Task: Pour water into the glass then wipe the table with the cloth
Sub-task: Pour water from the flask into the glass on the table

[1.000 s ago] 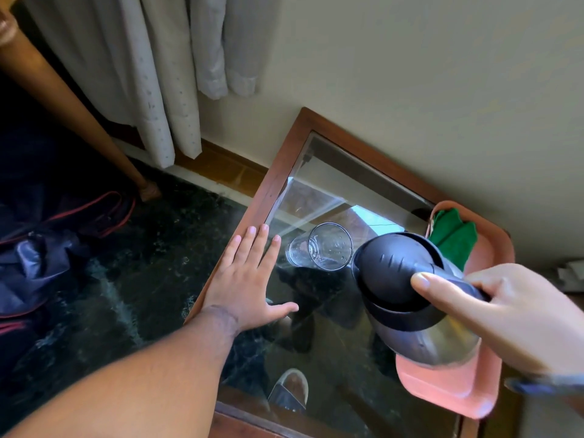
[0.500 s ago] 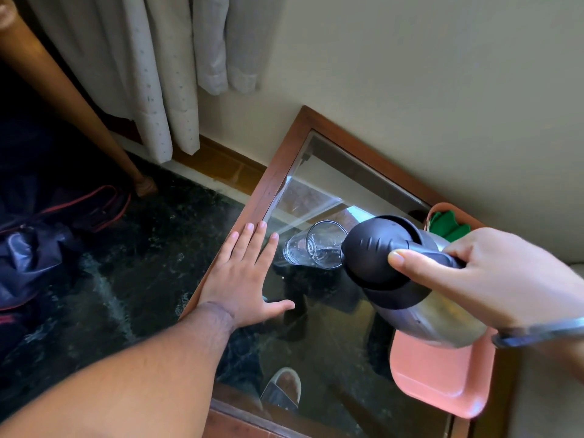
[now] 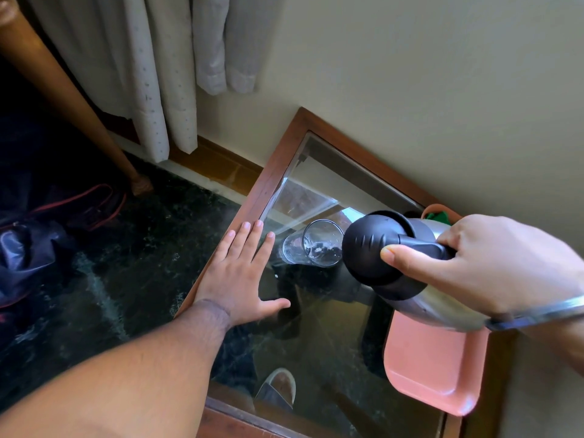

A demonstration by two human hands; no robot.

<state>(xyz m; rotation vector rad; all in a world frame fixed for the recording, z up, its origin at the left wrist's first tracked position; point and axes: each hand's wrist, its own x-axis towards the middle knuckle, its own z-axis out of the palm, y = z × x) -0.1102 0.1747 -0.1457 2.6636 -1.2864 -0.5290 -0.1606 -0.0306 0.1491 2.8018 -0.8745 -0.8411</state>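
A clear glass (image 3: 311, 243) stands on the glass-topped table (image 3: 316, 336) with a little water showing in its bottom. My right hand (image 3: 493, 263) grips the handle of a steel jug with a black lid (image 3: 376, 248), tilted so that the lid end hangs just over the glass rim. My left hand (image 3: 240, 273) lies flat and open on the table's left edge, beside the glass. A green cloth (image 3: 439, 216) peeks out behind the jug, mostly hidden.
A pink tray (image 3: 433, 371) lies on the table's right side, under the jug. The wooden table frame (image 3: 271, 172) meets a cream wall. Curtains (image 3: 158, 74) hang at the back left. A dark bag (image 3: 47, 235) lies on the dark floor.
The jug has moved left from over the tray to the glass and tipped further. Water now shows in the glass. My left hand has stayed flat on the table.
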